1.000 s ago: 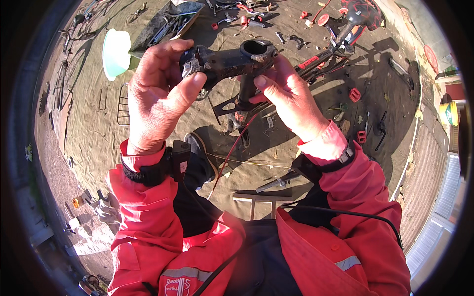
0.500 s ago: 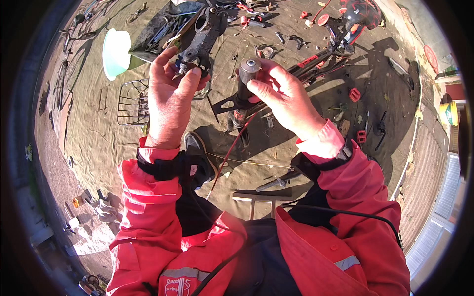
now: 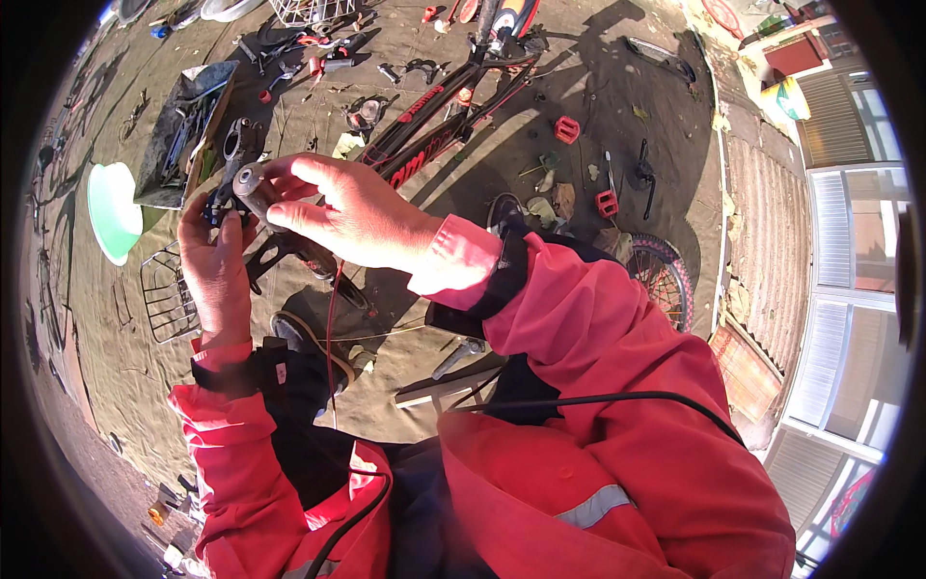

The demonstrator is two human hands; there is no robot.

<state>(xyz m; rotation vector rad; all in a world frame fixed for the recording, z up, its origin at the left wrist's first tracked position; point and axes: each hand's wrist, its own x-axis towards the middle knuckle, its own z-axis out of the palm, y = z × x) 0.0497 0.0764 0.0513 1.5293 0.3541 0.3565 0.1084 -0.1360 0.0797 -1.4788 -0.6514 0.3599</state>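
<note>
Crossing over now, right hand has swung leftward to meet left hand, fingers pinching the grey cylindrical end of a dark metal bike part. Half a sec ago the hands were apart, each w/ its own piece; now both clamp the one assembly, so it looks like pieces are being joined. Just below the hands: thin red cable dangling. Beyond the hands: black-and-red bike frame on the ground; farther left, a wire basket.
</note>
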